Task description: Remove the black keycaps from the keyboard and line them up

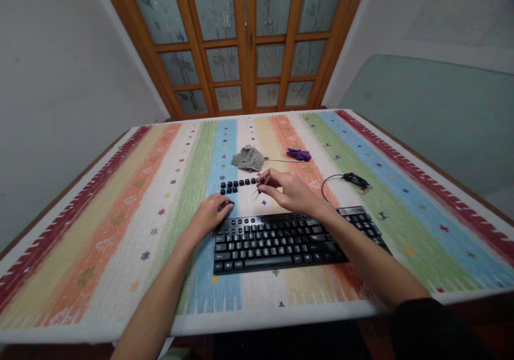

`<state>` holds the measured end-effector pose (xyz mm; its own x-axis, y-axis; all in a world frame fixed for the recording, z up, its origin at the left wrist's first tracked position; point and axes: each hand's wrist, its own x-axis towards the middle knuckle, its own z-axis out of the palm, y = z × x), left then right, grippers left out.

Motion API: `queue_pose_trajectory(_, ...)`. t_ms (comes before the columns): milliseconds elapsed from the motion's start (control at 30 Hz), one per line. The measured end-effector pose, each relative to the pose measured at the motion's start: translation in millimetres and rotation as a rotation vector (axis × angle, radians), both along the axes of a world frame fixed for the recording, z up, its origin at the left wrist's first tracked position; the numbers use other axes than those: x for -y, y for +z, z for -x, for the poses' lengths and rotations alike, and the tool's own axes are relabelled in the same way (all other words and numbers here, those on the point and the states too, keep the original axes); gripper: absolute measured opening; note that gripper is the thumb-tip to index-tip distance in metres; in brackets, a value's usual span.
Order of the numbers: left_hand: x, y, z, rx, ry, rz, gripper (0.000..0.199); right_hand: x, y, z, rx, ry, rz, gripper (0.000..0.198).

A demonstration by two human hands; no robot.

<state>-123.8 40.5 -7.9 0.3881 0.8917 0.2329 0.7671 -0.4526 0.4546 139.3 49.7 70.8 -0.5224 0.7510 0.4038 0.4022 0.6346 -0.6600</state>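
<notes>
A black keyboard point(273, 242) lies in front of me, with a row of loose black keycaps point(235, 184) behind it. My right hand point(287, 188) is above the table behind the keyboard, pinching what looks like a wire keycap puller point(255, 193); its thin wires point down past the fingertips. Beside the keyboard's far left corner, my left hand point(214, 211) rests low with thumb and fingers curled together. Something small and dark shows between those fingers, too hidden to name. The loose keycaps sit just beyond the left hand.
Farther back lie a crumpled grey cloth point(248, 158), a thin rod point(285, 160) and a purple cloth-like bundle point(298, 154). The keyboard's coiled cable point(355, 180) is at the right. A striped tablecloth point(120, 231) covers the table; wooden glass-paned doors point(247, 44) stand behind it.
</notes>
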Motion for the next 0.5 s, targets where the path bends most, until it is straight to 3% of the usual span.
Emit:
queue_pose_trajectory(300,-2.8,1.8,4.3,0.028,-0.046,-0.012,0.022,2.1,2.6,-0.8,-0.002,0.020,-0.018,0.008)
queue_pose_trajectory(500,-7.7,2.0,5.2,0.004,-0.064,0.009,0.014,6.1,4.7,-5.3,-0.002,0.034,-0.010,0.008)
